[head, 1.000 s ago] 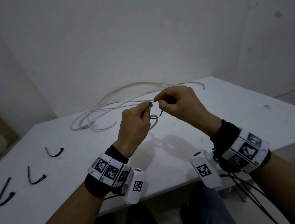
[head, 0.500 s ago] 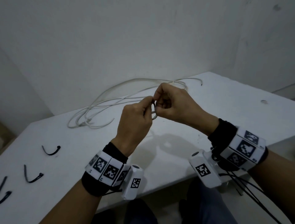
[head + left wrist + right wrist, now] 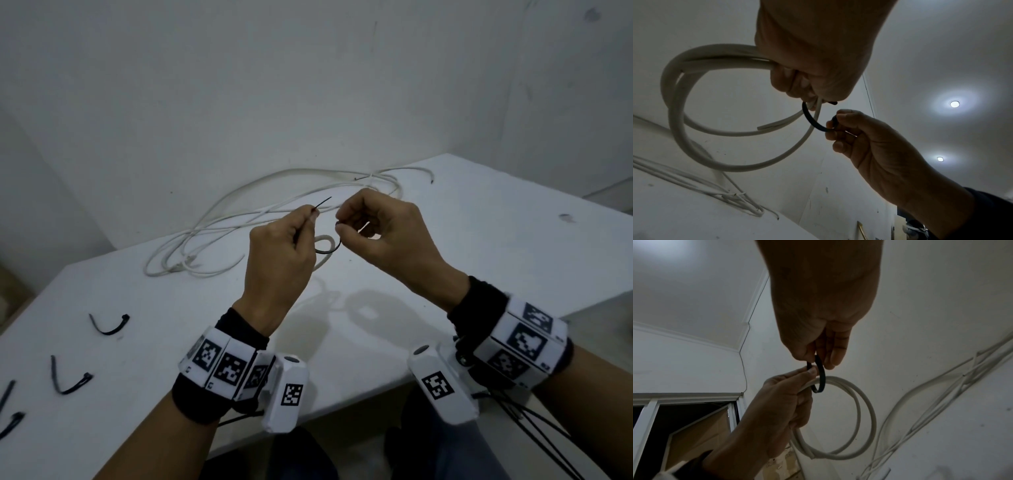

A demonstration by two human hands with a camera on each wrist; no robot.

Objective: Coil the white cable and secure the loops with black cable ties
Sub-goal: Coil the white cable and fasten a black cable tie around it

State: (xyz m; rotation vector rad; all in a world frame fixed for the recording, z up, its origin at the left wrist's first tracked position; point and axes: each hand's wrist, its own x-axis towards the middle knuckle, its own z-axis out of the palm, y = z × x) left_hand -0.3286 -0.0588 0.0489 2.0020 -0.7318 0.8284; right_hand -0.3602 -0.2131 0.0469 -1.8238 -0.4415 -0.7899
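Observation:
My left hand (image 3: 310, 219) grips a small coil of white cable (image 3: 694, 116), raised above the table. Its thumb and forefinger also pinch the thin tail of a black cable tie (image 3: 323, 202), which pokes up to the right. The tie (image 3: 811, 119) curves loosely under the coil's strands (image 3: 863, 418) as an open loop (image 3: 821, 379). My right hand (image 3: 340, 229) pinches the tie's other end close beside the left fingers. The rest of the white cable (image 3: 239, 212) trails loose over the white table (image 3: 479, 260) toward the wall.
Several spare black cable ties (image 3: 110, 326) (image 3: 68, 381) (image 3: 12, 419) lie on the table's left part. The table's front edge runs just beyond my wrists, and a wall stands close behind the loose cable.
The hands, pressed together half a second ago, have drawn slightly apart. The tie's tail now sticks out above the left fingers, and its loop under the coil shows again.

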